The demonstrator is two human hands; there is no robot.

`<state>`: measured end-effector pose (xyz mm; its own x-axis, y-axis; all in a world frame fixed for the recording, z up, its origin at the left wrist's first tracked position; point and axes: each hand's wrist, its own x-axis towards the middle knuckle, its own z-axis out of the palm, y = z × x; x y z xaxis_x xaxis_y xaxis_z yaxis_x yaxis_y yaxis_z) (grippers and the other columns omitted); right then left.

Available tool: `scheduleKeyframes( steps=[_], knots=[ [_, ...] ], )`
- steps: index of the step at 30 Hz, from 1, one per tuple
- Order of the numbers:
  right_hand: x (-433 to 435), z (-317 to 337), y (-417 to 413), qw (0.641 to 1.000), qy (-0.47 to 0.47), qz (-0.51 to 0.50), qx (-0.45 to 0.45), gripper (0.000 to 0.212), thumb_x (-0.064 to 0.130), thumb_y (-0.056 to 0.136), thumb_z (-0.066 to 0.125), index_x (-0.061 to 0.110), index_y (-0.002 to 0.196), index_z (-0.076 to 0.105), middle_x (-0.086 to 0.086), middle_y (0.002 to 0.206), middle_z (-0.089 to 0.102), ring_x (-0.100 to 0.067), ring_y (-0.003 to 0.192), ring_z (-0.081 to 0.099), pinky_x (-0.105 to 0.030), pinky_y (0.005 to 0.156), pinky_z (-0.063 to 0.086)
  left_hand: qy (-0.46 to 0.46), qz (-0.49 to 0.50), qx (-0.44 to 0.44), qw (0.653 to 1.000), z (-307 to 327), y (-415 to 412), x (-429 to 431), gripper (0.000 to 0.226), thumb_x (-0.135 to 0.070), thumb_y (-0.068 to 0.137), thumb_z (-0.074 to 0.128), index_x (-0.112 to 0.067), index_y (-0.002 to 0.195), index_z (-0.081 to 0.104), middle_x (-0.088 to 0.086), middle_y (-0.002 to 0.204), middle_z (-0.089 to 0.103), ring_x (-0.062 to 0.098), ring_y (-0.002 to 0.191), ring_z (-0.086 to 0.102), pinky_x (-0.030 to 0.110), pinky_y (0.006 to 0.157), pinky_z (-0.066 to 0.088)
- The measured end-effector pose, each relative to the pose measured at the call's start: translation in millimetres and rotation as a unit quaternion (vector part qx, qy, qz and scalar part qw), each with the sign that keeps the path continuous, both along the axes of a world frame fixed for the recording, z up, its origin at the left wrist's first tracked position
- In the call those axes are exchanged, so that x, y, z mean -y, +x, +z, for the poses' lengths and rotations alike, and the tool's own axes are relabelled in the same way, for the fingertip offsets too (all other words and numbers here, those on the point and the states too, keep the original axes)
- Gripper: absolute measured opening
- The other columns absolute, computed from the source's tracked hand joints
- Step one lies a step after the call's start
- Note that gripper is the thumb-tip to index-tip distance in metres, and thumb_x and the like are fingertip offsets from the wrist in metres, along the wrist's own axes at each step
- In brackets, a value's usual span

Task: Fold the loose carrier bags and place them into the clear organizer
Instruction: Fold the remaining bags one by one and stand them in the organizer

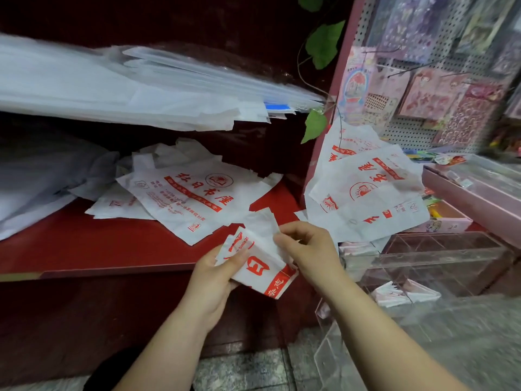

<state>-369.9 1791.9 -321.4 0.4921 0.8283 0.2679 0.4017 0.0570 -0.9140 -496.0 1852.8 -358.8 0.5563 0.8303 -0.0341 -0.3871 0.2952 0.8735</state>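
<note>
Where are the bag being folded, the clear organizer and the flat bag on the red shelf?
Bag being folded (260, 268): head view, its printed middle.
Clear organizer (439, 273): head view, its front wall.
Flat bag (194, 196): head view, its printed face.

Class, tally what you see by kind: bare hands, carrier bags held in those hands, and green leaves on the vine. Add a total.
Bare hands: 2, left hand and right hand
Partly folded white plastic carrier bag with red print, held: 1
Green leaves: 3
Total: 6
</note>
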Motion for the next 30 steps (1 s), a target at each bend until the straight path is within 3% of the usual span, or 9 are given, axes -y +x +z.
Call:
scheduleKeyframes(
  steps=[3, 6, 8, 10, 14, 20, 24, 27, 30],
  knots=[
    [7, 7, 1, 0.999, -0.021, 0.005, 0.042, 0.026, 0.001, 0.082, 0.06, 0.018, 0.063, 0.064, 0.016, 0.063, 0.056, 0.006, 0.057, 0.049, -0.005, 0.056, 0.039, -0.001, -0.002, 0.009, 1.0, 3, 3, 5, 0.023, -0.015, 0.065, 0.058, -0.011, 0.087, 0.062, -0.002, 0.07, 0.072, 0.008, 0.065, 0.068, 0.022, 0.059, 0.056],
    [10, 12, 5, 0.991, -0.081, 0.024, 0.104, 0.013, 0.008, 0.086, 0.058, 0.008, 0.083, 0.07, 0.021, 0.071, 0.055, 0.008, 0.061, 0.051, -0.003, 0.059, 0.039, -0.002, -0.001, 0.006, 1.0, 4, 5, 9, 0.01, -0.009, 0.077, 0.057, -0.011, 0.085, 0.061, -0.002, 0.067, 0.071, 0.008, 0.061, 0.068, 0.02, 0.058, 0.056],
    [13, 14, 5, 0.987, -0.094, 0.045, 0.118, 0.014, 0.012, 0.089, 0.054, 0.013, 0.087, 0.068, 0.021, 0.075, 0.055, 0.004, 0.067, 0.051, -0.007, 0.062, 0.04, 0.002, -0.002, -0.001, 1.0, 5, 7, 11, 0.009, -0.008, 0.081, 0.055, -0.012, 0.085, 0.061, -0.002, 0.066, 0.071, 0.008, 0.061, 0.067, 0.02, 0.057, 0.055],
    [15, 14, 5, 0.991, -0.08, 0.037, 0.102, 0.012, 0.012, 0.089, 0.054, 0.021, 0.088, 0.061, 0.019, 0.078, 0.054, 0.001, 0.07, 0.051, -0.007, 0.062, 0.04, 0.008, -0.004, -0.006, 1.0, 5, 8, 13, 0.009, -0.007, 0.083, 0.054, -0.012, 0.085, 0.062, -0.002, 0.066, 0.071, 0.008, 0.061, 0.067, 0.02, 0.057, 0.055],
    [16, 8, 9, 0.999, -0.039, 0.004, 0.035, 0.015, 0.004, 0.085, 0.058, 0.015, 0.076, 0.062, 0.011, 0.074, 0.057, -0.001, 0.069, 0.052, -0.004, 0.06, 0.041, 0.015, -0.016, -0.016, 1.0, 4, 11, 16, 0.006, -0.011, 0.08, 0.057, -0.011, 0.083, 0.063, -0.001, 0.066, 0.071, 0.009, 0.06, 0.067, 0.02, 0.056, 0.055],
    [25, 1, 16, 0.995, -0.082, 0.05, 0.031, 0.028, 0.01, 0.087, 0.058, 0.027, 0.065, 0.059, 0.014, 0.075, 0.058, -0.004, 0.073, 0.055, -0.014, 0.069, 0.044, 0.02, -0.027, -0.054, 0.998, -1, 23, 23, 0.01, -0.016, 0.074, 0.062, -0.012, 0.083, 0.064, 0.0, 0.066, 0.07, 0.012, 0.062, 0.066, 0.022, 0.058, 0.053],
    [38, -10, 34, 0.995, -0.068, 0.033, -0.063, 0.008, 0.025, 0.092, 0.051, 0.031, 0.093, 0.056, 0.018, 0.096, 0.055, 0.0, 0.089, 0.054, -0.021, 0.083, 0.043, 0.005, -0.023, -0.063, 0.998, -4, 38, 29, 0.013, -0.018, 0.073, 0.063, -0.011, 0.085, 0.065, 0.004, 0.072, 0.071, 0.016, 0.068, 0.067, 0.027, 0.064, 0.054],
    [56, -28, 52, 0.984, -0.105, 0.088, -0.113, 0.034, 0.022, 0.083, 0.066, 0.03, 0.111, 0.049, 0.014, 0.108, 0.056, -0.003, 0.103, 0.055, -0.027, 0.096, 0.044, 0.011, -0.039, -0.068, 0.997, -4, 55, 36, 0.01, -0.016, 0.079, 0.061, -0.011, 0.084, 0.066, 0.004, 0.074, 0.072, 0.016, 0.069, 0.067, 0.026, 0.064, 0.054],
    [72, -45, 64, 0.979, -0.129, 0.103, -0.123, 0.026, 0.015, 0.072, 0.073, 0.023, 0.093, 0.059, 0.005, 0.09, 0.065, -0.006, 0.081, 0.063, -0.022, 0.077, 0.051, 0.022, -0.057, -0.081, 0.995, -5, 78, 44, 0.015, -0.019, 0.073, 0.063, -0.008, 0.082, 0.066, 0.003, 0.07, 0.071, 0.013, 0.063, 0.067, 0.021, 0.057, 0.054]
  ],
)
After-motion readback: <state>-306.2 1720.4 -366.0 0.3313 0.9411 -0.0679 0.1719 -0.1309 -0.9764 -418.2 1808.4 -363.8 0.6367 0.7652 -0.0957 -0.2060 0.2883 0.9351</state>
